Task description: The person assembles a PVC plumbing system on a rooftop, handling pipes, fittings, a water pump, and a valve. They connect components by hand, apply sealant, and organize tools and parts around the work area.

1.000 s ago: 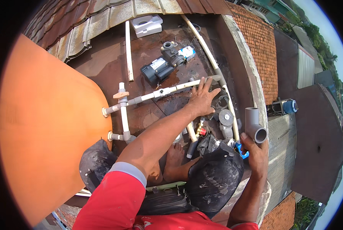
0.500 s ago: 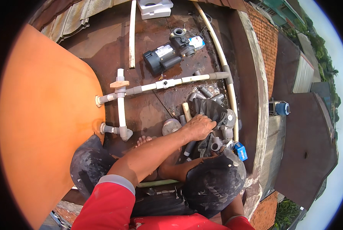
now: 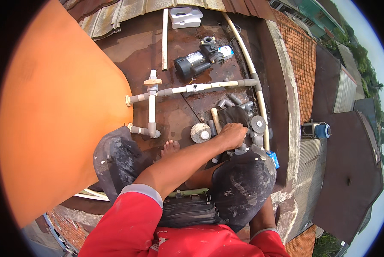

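Note:
My left hand (image 3: 234, 135) stretches across in front of my body, its fingers closed on the edge of a black plastic bag (image 3: 233, 115). Grey pipe fittings (image 3: 235, 100) lie just beyond the bag. A cream length of pipe (image 3: 216, 120) rests along its left side, and a round grey piece (image 3: 258, 124) sits to its right. Left of the hand is a round, pale object (image 3: 200, 132) with a white centre. Only my right forearm (image 3: 265, 214) shows, beside my right knee; that hand is hidden behind the knee.
A black water pump (image 3: 194, 62) lies farther off, beyond a jointed pipe run (image 3: 209, 86) with valves. The large orange tank (image 3: 67, 111) fills the left. White foam packing (image 3: 185, 19) is at the back. A low wall edge (image 3: 288, 98) borders the right, with rooftops beyond.
The view has shifted, so the scene sits farther right. My left hand stays closed by the bag, which shows less spread out and lower around the hand.

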Available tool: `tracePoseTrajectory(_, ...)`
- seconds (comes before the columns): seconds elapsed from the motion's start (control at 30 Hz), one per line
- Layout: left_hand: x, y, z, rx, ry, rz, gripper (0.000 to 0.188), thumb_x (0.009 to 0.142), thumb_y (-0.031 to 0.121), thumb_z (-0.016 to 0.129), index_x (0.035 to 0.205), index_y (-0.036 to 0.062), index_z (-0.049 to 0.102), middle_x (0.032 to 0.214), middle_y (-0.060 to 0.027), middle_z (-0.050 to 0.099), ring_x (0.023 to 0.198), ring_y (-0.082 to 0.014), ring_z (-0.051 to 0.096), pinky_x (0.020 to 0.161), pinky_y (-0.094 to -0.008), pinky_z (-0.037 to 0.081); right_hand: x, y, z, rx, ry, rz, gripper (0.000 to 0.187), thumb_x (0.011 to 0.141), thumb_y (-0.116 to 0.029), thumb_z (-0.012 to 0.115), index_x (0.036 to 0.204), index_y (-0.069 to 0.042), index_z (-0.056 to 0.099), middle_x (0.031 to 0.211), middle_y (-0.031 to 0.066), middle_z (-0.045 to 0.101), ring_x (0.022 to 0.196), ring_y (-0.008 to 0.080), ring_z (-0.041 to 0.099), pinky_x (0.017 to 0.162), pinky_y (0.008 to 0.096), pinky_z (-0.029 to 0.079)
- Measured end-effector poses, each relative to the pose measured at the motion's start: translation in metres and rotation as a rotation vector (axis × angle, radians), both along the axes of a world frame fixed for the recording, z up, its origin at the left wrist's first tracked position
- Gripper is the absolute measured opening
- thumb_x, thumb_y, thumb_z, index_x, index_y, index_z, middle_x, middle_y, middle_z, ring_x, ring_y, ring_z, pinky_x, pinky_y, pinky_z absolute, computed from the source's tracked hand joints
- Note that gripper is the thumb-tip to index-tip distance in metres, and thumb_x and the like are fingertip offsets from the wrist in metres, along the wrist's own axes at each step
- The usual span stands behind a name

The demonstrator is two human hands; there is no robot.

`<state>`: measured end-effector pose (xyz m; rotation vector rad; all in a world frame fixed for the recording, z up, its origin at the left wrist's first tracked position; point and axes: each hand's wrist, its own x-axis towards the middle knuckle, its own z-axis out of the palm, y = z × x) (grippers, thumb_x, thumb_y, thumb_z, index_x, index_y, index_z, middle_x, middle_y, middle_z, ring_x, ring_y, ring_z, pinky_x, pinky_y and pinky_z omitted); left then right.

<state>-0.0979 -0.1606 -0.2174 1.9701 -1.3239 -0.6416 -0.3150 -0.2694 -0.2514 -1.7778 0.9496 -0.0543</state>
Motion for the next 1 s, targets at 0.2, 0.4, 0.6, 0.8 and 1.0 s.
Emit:
tracePoseTrajectory(0.2, -0.018, -0.025, 0.041, -0.052, 0.055, 0.021, 0.028, 0.097, 0.024, 0.072, 0.1, -0.0032, 0.076, 0.098, -0.0296, 0.075, 0.103, -0.0482, 0.074, 0.092, -0.0562, 0.058, 0.059, -0.044, 0.01, 0.195, -0.528, 0.124, 0.028, 0.099, -0.012, 0.082, 0.124, -0.001, 0.074, 0.115, 0.0079, 0.079, 0.101, 0.0146, 0.074, 0.087, 0.0357, 0.06)
tracePoseTrajectory(0.4, -0.006, 0.015, 0.063, -0.423, 0.187, -0.024, 0.032, 0.098, 0.029, 0.077, 0.099, -0.0023, 0.073, 0.092, -0.0252, 0.073, 0.089, -0.0431, 0.072, 0.081, -0.0487, 0.055, 0.062, -0.029, 0.066, -0.424, -0.365, 0.118, 0.033, 0.096, -0.006, 0.073, 0.128, -0.001, 0.071, 0.096, 0.0173, 0.079, 0.092, 0.0195, 0.077, 0.084, 0.0377, 0.06)
tracePoseTrajectory(0.6, 0.052, 0.089, 0.097, -0.064, 0.338, 0.097, 0.028, 0.103, 0.017, 0.073, 0.121, -0.0025, 0.08, 0.112, -0.0109, 0.082, 0.104, -0.0147, 0.074, 0.096, -0.0338, 0.058, 0.007, -0.02, 0.162, -0.516, -0.236, -0.127, 0.026, 0.094, 0.0, 0.065, 0.119, -0.002, 0.074, 0.082, 0.0111, 0.069, 0.078, 0.0124, 0.065, 0.075, 0.0337, 0.055)
tracePoseTrajectory(0.8, 0.101, 0.154, 0.114, 0.215, 0.507, 0.251, 0.035, 0.114, 0.03, 0.064, 0.122, -0.0011, 0.078, 0.111, -0.0083, 0.08, 0.102, -0.0152, 0.075, 0.094, -0.0326, 0.06, -0.055, -0.027, 0.213, -0.405, -0.279, -0.281, 0.027, 0.094, 0.004, 0.063, 0.118, 0.001, 0.074, 0.086, 0.0025, 0.071, 0.08, 0.0096, 0.064, 0.072, 0.0303, 0.053)
tracePoseTrajectory(1.0, 0.104, 0.18, 0.14, 0.418, 0.341, 0.093, 0.041, 0.111, 0.034, 0.064, 0.118, -0.0015, 0.081, 0.106, -0.009, 0.08, 0.098, -0.0182, 0.073, 0.093, -0.035, 0.059, -0.112, -0.071, 0.214, -0.409, -0.358, -0.363, 0.026, 0.101, 0.005, 0.063, 0.124, 0.002, 0.073, 0.1, 0.0032, 0.075, 0.091, 0.0104, 0.07, 0.082, 0.0296, 0.059)
